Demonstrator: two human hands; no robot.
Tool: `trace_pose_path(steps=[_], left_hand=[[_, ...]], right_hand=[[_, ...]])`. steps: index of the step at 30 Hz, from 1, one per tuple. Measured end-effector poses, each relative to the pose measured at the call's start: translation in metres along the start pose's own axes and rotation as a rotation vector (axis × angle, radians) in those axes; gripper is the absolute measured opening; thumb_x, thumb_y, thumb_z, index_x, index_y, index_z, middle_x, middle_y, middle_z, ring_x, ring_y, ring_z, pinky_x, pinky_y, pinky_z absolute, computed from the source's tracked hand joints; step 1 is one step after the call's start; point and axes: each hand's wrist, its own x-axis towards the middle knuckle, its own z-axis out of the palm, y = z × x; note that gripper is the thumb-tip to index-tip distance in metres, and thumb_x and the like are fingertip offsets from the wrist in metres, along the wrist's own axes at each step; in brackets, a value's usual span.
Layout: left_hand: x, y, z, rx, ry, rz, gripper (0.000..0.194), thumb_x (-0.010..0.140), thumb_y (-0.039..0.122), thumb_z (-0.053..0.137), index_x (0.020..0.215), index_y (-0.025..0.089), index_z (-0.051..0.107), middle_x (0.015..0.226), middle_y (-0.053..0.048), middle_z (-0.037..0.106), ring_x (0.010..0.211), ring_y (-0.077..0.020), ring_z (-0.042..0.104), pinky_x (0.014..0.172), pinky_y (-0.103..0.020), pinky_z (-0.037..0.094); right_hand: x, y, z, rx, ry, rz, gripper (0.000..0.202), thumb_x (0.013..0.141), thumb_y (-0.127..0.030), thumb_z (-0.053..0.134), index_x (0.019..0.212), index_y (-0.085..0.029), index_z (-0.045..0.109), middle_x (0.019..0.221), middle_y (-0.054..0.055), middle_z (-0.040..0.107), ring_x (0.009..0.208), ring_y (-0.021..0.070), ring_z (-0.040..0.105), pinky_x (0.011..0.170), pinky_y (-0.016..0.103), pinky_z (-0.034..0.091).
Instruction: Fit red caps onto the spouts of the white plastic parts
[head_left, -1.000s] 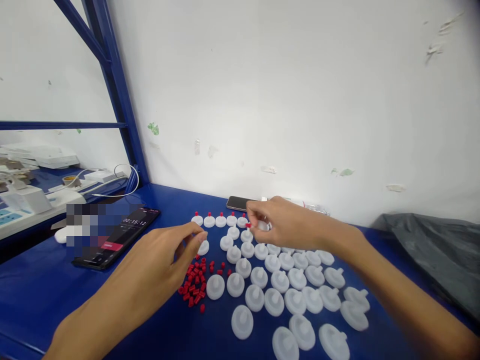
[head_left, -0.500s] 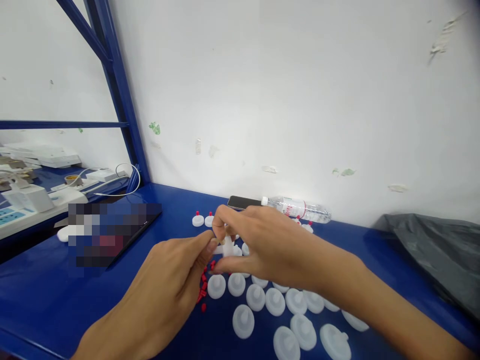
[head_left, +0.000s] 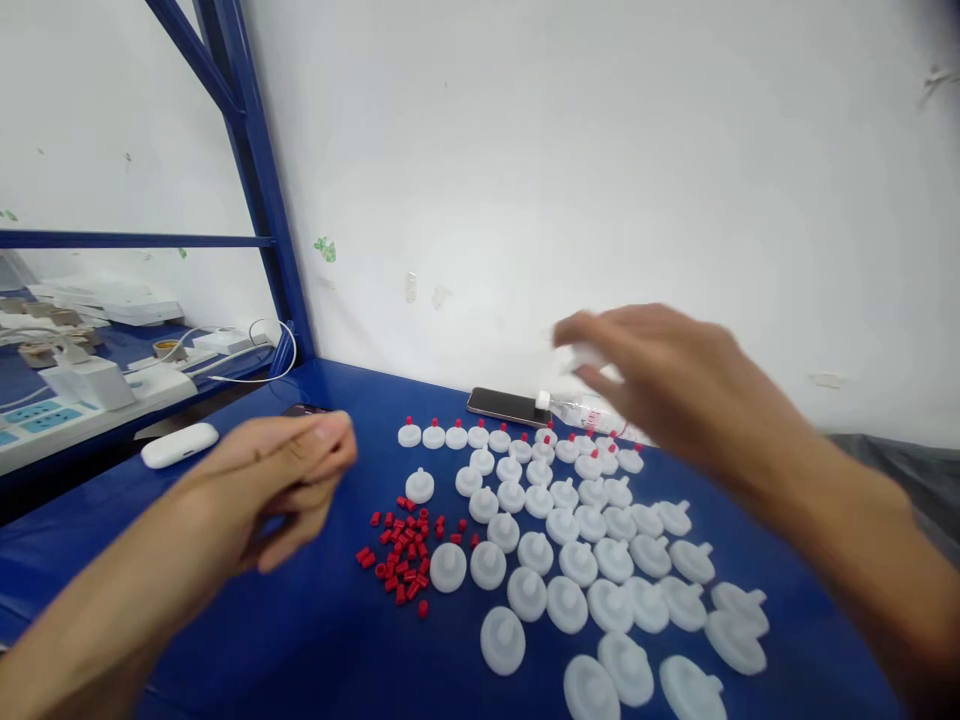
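Observation:
My right hand is raised above the back of the table, smeared by motion. Between its thumb and fingers is a blurred white plastic cap. My left hand is over the left part of the table, fingers curled and thumb pressed to the index finger; anything in that pinch is hidden. Between the hands lie several white spouted caps in loose rows. A pile of small red tips lies to their left. At the back, a row of white caps with red tips stands upright.
A phone and a clear plastic bottle lie near the wall. On the left are a white case, a power strip with cables and a blue metal frame. A dark grey bag lies at the right.
My hands were together over a white plastic piece. They have parted: the right rose to the right with a white cap, the left moved left. The view shifted slightly.

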Motion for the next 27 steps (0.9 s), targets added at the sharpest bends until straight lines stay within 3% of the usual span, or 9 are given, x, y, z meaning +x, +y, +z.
trace_pose_path(steps=[2,5,8,11,13,15,21,27], left_hand=[[0.005,0.0,-0.014,0.224,0.071,0.052,0.05,0.093,0.064,0.047,0.063,0.025,0.043,0.052,0.006,0.038,0.043,-0.0117,0.039,0.043,-0.024,0.032],[0.014,-0.011,-0.017,0.643,0.187,0.11,0.044,0.097,0.055,0.038,0.073,0.025,0.06,0.068,-0.001,0.063,0.066,-0.0218,0.06,0.062,-0.032,0.042],[0.022,-0.034,-0.008,0.813,0.024,0.121,0.039,0.098,0.049,0.04,0.089,0.028,0.071,0.096,-0.004,0.077,0.091,-0.029,0.07,0.078,-0.038,0.045],[0.028,-0.057,-0.005,0.909,-0.12,0.131,0.035,0.098,0.041,0.041,0.09,0.027,0.072,0.098,-0.006,0.078,0.093,-0.0299,0.072,0.08,-0.039,0.045],[0.031,-0.068,-0.006,0.948,-0.137,0.121,0.029,0.093,0.037,0.046,0.094,0.027,0.073,0.098,-0.007,0.079,0.094,-0.0302,0.072,0.079,-0.038,0.045],[0.034,-0.074,-0.009,0.964,-0.146,0.112,0.025,0.087,0.034,0.052,0.095,0.027,0.074,0.095,-0.006,0.08,0.091,-0.03,0.072,0.075,-0.037,0.044],[0.04,-0.081,-0.008,0.966,-0.221,0.106,0.014,0.075,0.018,0.055,0.071,0.025,0.067,0.073,-0.003,0.076,0.072,-0.0256,0.07,0.065,-0.034,0.039],[0.042,-0.084,-0.003,0.936,-0.238,0.106,0.019,0.076,0.014,0.053,0.073,0.024,0.069,0.073,-0.004,0.073,0.066,-0.022,0.066,0.061,-0.032,0.04]], right_hand=[[-0.005,0.039,0.006,-0.005,-0.081,0.293,0.007,0.099,-0.031,0.068,0.102,-0.025,0.071,0.079,0.003,0.076,0.065,0.0214,0.065,0.061,0.033,0.043],[-0.007,0.067,0.018,0.207,-0.245,0.38,0.019,0.095,-0.045,0.071,0.092,-0.027,0.073,0.097,0.003,0.079,0.083,0.0244,0.071,0.072,0.035,0.048],[-0.006,0.065,0.032,0.297,-0.383,0.332,0.022,0.092,-0.047,0.071,0.093,-0.025,0.077,0.111,0.007,0.078,0.106,0.0296,0.069,0.084,0.037,0.049],[-0.008,0.056,0.045,0.362,-0.56,0.307,0.016,0.088,-0.042,0.074,0.088,-0.026,0.079,0.096,0.005,0.079,0.085,0.0237,0.071,0.073,0.033,0.048],[-0.011,0.053,0.053,0.428,-0.675,0.299,0.011,0.086,-0.037,0.075,0.084,-0.027,0.078,0.085,0.001,0.078,0.073,0.0189,0.07,0.065,0.03,0.047],[-0.015,0.052,0.059,0.469,-0.747,0.298,0.005,0.084,-0.029,0.075,0.083,-0.026,0.077,0.084,0.0,0.079,0.072,0.0174,0.07,0.064,0.028,0.047],[-0.017,0.048,0.074,0.441,-0.805,0.315,0.01,0.077,-0.018,0.077,0.087,-0.02,0.078,0.097,0.006,0.08,0.084,0.0216,0.072,0.069,0.03,0.047],[-0.014,0.046,0.074,0.467,-0.895,0.321,0.02,0.075,-0.021,0.08,0.096,-0.021,0.08,0.097,0.004,0.082,0.086,0.0218,0.074,0.069,0.029,0.05]])
